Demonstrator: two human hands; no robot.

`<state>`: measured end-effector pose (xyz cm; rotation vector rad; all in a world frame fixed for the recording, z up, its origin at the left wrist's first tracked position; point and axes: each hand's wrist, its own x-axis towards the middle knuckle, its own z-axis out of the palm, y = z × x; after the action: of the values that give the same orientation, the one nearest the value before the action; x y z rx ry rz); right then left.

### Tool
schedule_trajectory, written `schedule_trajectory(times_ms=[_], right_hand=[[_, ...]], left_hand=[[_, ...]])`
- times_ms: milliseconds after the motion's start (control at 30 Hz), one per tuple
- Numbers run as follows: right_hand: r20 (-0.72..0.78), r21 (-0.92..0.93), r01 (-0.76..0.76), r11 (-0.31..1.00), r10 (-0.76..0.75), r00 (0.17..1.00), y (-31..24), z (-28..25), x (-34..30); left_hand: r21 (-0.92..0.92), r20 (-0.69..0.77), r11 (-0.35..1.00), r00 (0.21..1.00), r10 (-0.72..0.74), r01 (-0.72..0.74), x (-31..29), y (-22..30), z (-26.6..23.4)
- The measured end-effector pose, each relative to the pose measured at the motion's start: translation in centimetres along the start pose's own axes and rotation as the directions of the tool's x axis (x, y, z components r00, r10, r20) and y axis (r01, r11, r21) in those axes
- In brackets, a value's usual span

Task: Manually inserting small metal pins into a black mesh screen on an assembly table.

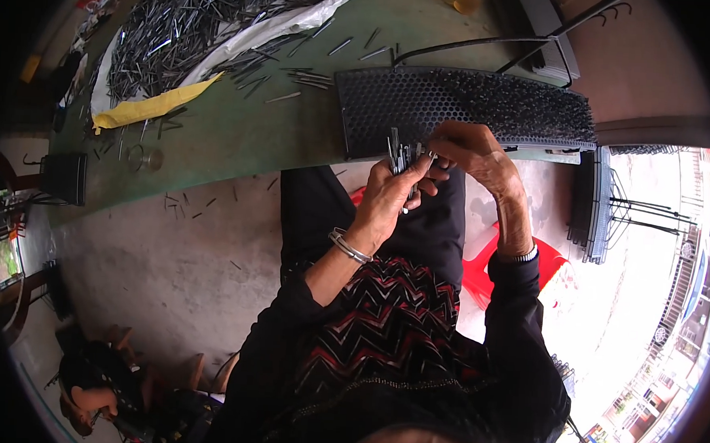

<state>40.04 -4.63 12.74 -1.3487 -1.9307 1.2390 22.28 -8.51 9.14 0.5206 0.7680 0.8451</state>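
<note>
My left hand is closed around a small bundle of thin dark sticks, whose ends stick up past the thumb. Close against it, my right hand has its fingertips pinched together at the bundle; what lies between them is too small to make out. Just beyond both hands, a black perforated panel rests at the table's near edge. Its left part shows bare round holes, while many short dark pieces crowd its right part.
A large heap of dark sticks lies on a white and yellow sack on the green table. Loose sticks and a clear glass are nearby. A red stool stands below right; more panels hang beyond. Another person is at lower left.
</note>
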Motion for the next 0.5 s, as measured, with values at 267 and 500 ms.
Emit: schedule_trajectory(times_ms=[267,500], right_hand=[[-0.045,0.262,-0.193,0.946,0.212,0.976,-0.31,0.51,-0.13],[-0.063,0.266,-0.205,0.942,0.229,0.971,-0.47,0.40,-0.21]], left_hand=[[0.107,-0.157,0.994,0.986,0.052,-0.036,0.28,-0.37,-0.10],[0.121,-0.172,0.992,0.984,0.055,-0.034,0.45,-0.52,0.02]])
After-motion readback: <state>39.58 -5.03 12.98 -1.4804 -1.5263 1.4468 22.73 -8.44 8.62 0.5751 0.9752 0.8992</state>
